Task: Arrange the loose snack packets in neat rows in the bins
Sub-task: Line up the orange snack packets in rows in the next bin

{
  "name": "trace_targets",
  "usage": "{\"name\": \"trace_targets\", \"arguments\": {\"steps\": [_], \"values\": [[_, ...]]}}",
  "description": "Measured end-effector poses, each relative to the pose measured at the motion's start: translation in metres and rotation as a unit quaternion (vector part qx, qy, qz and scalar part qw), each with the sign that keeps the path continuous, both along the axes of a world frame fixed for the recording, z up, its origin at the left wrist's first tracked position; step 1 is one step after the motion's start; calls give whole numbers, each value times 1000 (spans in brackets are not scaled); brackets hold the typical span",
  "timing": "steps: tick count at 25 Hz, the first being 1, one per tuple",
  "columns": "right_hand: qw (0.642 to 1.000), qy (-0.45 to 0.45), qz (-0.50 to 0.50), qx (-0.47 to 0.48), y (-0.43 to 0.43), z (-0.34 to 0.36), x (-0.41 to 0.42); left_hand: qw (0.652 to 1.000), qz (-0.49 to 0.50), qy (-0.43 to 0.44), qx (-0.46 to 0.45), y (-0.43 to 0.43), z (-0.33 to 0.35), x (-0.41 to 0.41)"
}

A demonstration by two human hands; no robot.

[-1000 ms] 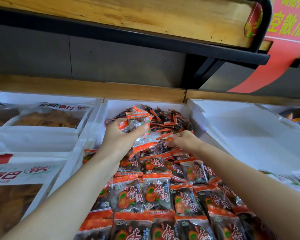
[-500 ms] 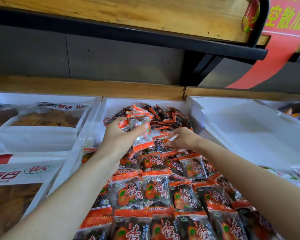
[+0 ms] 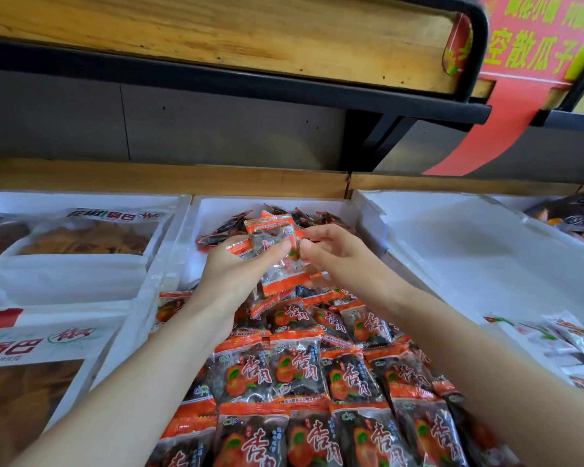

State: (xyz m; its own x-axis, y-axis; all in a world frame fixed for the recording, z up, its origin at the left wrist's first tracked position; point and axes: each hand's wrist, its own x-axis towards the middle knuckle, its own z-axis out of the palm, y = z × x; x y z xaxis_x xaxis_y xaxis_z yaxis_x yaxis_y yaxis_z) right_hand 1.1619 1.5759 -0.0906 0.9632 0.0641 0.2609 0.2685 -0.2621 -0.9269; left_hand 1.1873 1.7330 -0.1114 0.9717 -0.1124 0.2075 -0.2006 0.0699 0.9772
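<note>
Glossy plastic packets [image 3: 297, 365]; matt white bin [image 3: 216, 210] (probably foam).

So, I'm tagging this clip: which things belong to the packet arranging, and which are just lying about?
Job: left hand, right hand, held stack of orange-and-black plastic snack packets; neat packet rows; loose heap behind; white foam middle bin.
Lying about: clear bags of yellow crisps; red paper banner.
</note>
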Motion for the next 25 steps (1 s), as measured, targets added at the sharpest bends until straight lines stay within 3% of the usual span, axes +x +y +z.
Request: {"name": "trace_targets", "arguments": {"steps": [7, 10, 14, 21, 25], "values": [[999, 22, -39, -31, -11, 0, -16, 997, -63, -15, 36, -6, -1, -8], [997, 32, -63, 17, -18, 7, -19, 997, -79, 16, 17, -8, 0, -11], [994, 71, -30, 75, -24, 7, -23, 998, -59, -7, 3, -9, -2, -12], [995, 50, -77, 42, -35, 12, -41, 999, -26, -24, 9, -19, -2, -15], [989, 48, -134, -37, -49, 4, -44, 1000, 22, -13, -16, -15, 1, -11]]}}
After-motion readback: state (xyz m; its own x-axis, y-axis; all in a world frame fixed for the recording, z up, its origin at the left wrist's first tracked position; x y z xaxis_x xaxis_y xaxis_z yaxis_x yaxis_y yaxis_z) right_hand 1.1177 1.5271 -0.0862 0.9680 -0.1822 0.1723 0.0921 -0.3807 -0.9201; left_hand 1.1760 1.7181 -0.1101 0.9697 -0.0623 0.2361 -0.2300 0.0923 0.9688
